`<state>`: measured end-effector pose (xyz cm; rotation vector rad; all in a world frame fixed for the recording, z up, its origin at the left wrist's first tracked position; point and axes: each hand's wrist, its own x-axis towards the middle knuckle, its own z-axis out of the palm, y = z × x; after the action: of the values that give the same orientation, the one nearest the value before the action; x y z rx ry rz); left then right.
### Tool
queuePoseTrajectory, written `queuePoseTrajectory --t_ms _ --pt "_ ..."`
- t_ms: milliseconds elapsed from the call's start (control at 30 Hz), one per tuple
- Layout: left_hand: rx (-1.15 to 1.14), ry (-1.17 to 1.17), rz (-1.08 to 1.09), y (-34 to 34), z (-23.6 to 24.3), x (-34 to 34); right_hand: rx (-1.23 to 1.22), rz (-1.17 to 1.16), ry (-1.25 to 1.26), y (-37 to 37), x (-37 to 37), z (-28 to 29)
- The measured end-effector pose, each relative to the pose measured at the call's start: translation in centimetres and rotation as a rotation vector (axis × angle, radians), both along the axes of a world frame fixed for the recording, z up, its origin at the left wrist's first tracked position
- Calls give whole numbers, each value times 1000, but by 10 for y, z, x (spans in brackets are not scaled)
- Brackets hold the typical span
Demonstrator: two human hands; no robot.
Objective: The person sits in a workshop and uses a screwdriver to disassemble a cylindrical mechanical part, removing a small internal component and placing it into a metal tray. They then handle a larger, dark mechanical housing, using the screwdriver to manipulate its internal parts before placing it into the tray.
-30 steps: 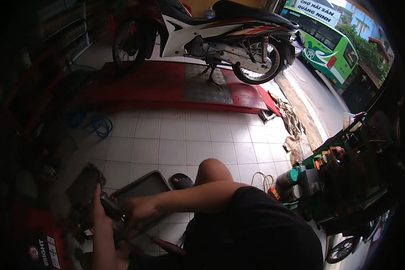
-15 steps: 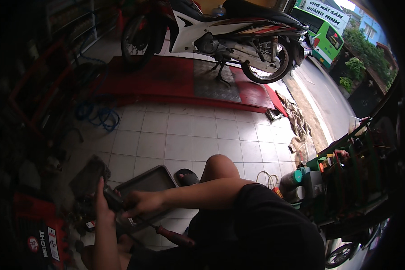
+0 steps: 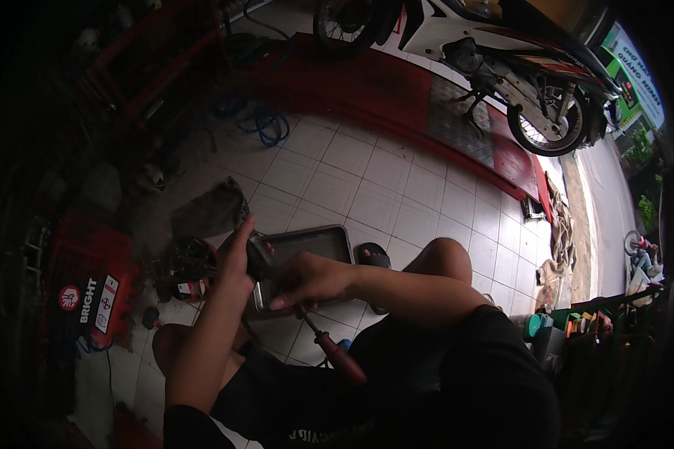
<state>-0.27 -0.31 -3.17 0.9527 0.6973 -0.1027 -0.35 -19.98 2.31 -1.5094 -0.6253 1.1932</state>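
A dark part (image 3: 259,258) is held in the left hand (image 3: 234,260), its fingers closed around it, over the left side of a grey tray (image 3: 347,247) set on the tiled floor (image 3: 397,183). A screwdriver (image 3: 340,358) is gripped by its shaft in the curled fingers of the right hand (image 3: 318,278), just beside the part; its red handle is pointed toward the lap (the tip is hidden). A motorbike (image 3: 494,60) is stood on a red platform (image 3: 352,88).

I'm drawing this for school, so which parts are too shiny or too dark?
Head view, right side: light looks strongest by the road, and the floor tiles near it shine; head view, left side: the red case sits in dim light; head view, outer corners: nearly black.
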Motion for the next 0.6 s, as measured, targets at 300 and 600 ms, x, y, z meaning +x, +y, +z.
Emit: queuePoseTrajectory --t_ms 300,600 --pt "9 -45 68 -5 19 -4 132 -4 407 -4 -3 3" --pt "-6 -37 66 -8 20 -6 -31 -23 115 -2 0 15"
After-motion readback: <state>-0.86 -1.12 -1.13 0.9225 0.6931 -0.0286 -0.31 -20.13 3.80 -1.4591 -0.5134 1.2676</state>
